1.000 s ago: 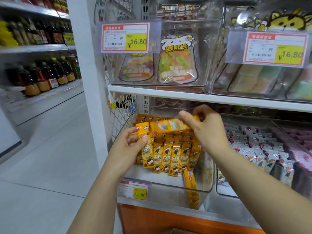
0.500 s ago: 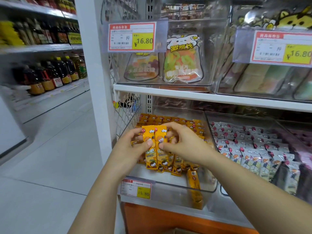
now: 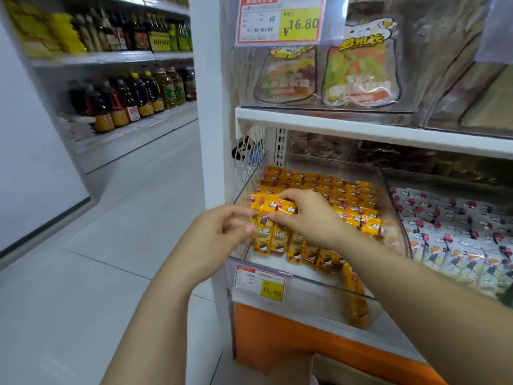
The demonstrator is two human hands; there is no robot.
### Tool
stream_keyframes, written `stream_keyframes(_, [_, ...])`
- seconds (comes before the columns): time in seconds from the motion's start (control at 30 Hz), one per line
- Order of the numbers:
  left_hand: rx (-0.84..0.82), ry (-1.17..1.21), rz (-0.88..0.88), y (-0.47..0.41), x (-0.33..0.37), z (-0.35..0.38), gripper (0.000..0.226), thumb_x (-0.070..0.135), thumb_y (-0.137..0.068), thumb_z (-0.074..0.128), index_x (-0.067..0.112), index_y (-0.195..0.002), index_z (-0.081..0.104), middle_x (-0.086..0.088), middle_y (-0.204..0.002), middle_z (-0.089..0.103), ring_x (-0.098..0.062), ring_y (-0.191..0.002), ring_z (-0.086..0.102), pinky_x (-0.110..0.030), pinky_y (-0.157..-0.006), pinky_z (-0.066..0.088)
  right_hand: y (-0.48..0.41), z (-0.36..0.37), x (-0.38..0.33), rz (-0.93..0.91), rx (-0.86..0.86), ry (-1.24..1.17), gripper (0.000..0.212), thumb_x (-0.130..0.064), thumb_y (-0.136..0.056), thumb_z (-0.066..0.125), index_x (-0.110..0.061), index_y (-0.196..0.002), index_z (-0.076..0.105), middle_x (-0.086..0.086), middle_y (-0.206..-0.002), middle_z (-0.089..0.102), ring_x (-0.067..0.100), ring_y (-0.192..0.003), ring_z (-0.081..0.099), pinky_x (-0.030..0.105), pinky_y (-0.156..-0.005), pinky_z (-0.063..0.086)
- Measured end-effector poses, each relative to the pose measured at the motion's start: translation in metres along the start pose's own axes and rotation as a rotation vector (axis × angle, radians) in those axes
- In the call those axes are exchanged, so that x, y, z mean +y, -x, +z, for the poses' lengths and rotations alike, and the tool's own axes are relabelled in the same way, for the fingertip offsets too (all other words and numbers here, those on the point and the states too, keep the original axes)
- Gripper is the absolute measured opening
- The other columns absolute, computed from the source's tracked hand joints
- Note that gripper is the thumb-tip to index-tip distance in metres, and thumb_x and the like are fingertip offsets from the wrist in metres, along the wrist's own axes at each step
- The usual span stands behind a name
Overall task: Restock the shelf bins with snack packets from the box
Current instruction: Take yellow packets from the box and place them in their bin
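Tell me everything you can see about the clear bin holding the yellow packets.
The clear bin is transparent, rigid-looking plastic, open on top, below a white shelf and beside a bin of white packets. Rows of yellow packets fill most of it; one leans against the front wall. A price tag reading 16.80 hangs at its front left. The left hand and right hand hold packets over its front-left corner.

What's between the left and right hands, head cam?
A few yellow packets, at the front left of the clear bin; left hand and right hand both pinch them. Seen in head view.
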State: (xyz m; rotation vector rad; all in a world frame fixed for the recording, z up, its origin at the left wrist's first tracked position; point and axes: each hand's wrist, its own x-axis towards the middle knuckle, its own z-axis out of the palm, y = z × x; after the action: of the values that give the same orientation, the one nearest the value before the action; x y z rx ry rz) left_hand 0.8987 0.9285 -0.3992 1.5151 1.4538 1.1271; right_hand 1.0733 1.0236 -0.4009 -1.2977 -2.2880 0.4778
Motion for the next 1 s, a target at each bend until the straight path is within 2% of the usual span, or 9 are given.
stream_keyframes(0.13, [0.022,-0.047,-0.017,-0.002,-0.005,0.001,0.016,0.009,-0.092,0.058,0.023,-0.098,0.062,-0.001,-0.083,0.072,-0.001,-0.064,0.065,-0.007,-0.058,0.045,-0.013,0.026,-0.002,0.001,-0.034,0.186,0.049,-0.042,-0.086,0.064,-0.017,-0.128,0.056,0.004,-0.127,0.055,0.022,-0.115,0.052,0.029,-0.087,0.041])
stream_keyframes(0.27, [0.031,-0.054,-0.034,-0.005,-0.006,0.0,0.015,0.01,-0.093,0.057,0.022,-0.1,0.062,0.0,-0.081,0.072,-0.001,-0.061,0.064,-0.007,-0.056,0.044,-0.017,0.031,-0.006,0.012,-0.026,0.242,0.054,-0.036,-0.086,0.066,-0.02,-0.134,0.048,0.005,-0.127,0.043,0.027,-0.115,0.051,0.038,-0.093,0.045])
stream_keyframes(0.4, [0.039,-0.175,-0.044,-0.006,-0.006,0.002,0.014,0.018,-0.093,0.058,0.031,-0.1,0.059,0.003,-0.083,0.072,-0.002,-0.069,0.066,-0.013,-0.06,0.047,-0.013,0.017,-0.006,0.018,0.001,0.23,0.061,-0.037,-0.081,0.072,-0.025,-0.132,0.044,0.002,-0.128,0.045,0.025,-0.114,0.052,0.036,-0.092,0.046])
stream_keyframes(0.53, [0.055,-0.308,0.012,-0.005,-0.001,0.01,0.017,0.02,-0.093,0.058,0.029,-0.107,0.061,0.01,-0.082,0.066,-0.005,-0.079,0.065,-0.016,-0.063,0.048,0.005,-0.015,-0.003,-0.015,-0.03,0.249,0.043,-0.031,-0.083,0.072,-0.025,-0.121,0.055,-0.003,-0.113,0.055,0.016,-0.1,0.055,0.034,-0.087,0.048])
stream_keyframes(0.6, [0.043,-0.328,0.041,-0.005,0.004,0.017,0.019,0.02,-0.093,0.058,0.029,-0.109,0.061,0.015,-0.082,0.062,-0.005,-0.08,0.063,-0.019,-0.067,0.05,0.018,-0.035,0.002,-0.017,-0.142,0.276,0.025,-0.029,-0.084,0.071,-0.025,-0.107,0.061,-0.007,-0.096,0.06,0.012,-0.087,0.057,0.03,-0.079,0.049])
stream_keyframes(0.67, [0.01,-0.335,0.066,-0.007,0.007,0.026,0.02,0.021,-0.094,0.057,0.03,-0.112,0.06,0.017,-0.084,0.061,-0.001,-0.079,0.06,-0.015,-0.067,0.047,0.03,-0.048,0.009,0.024,-0.324,0.375,0.017,-0.029,-0.085,0.069,-0.026,-0.101,0.064,-0.007,-0.093,0.063,0.013,-0.087,0.058,0.029,-0.077,0.048])
stream_keyframes(0.8, [-0.065,-0.309,0.066,-0.013,0.006,0.044,0.025,0.017,-0.095,0.053,0.025,-0.118,0.059,0.013,-0.087,0.064,-0.003,-0.079,0.059,-0.011,-0.06,0.043,0.044,-0.044,0.023,0.095,-0.707,0.597,0.022,-0.023,-0.089,0.061,-0.014,-0.109,0.064,0.005,-0.103,0.065,0.026,-0.098,0.059,0.035,-0.081,0.048])
stream_keyframes(0.9, [-0.06,-0.295,0.059,-0.017,-0.001,0.045,0.026,0.016,-0.094,0.056,0.025,-0.119,0.059,0.011,-0.092,0.063,-0.005,-0.083,0.06,-0.011,-0.065,0.044,0.048,-0.035,0.024,0.105,-0.867,0.642,0.022,-0.007,-0.092,0.05,-0.017,-0.107,0.063,-0.005,-0.087,0.059,0.026,-0.087,0.055,0.03,-0.068,0.044])
stream_keyframes(1.0, [-0.057,-0.271,0.069,-0.02,-0.008,0.043,0.027,0.015,-0.093,0.059,0.023,-0.118,0.06,0.01,-0.097,0.06,0.0,-0.083,0.057,0.0,-0.063,0.042,0.045,-0.033,0.023,0.162,-0.925,0.711,0.034,0.004,-0.088,0.047,-0.011,-0.115,0.064,0.006,-0.109,0.063,0.027,-0.091,0.058,0.031,-0.068,0.042])
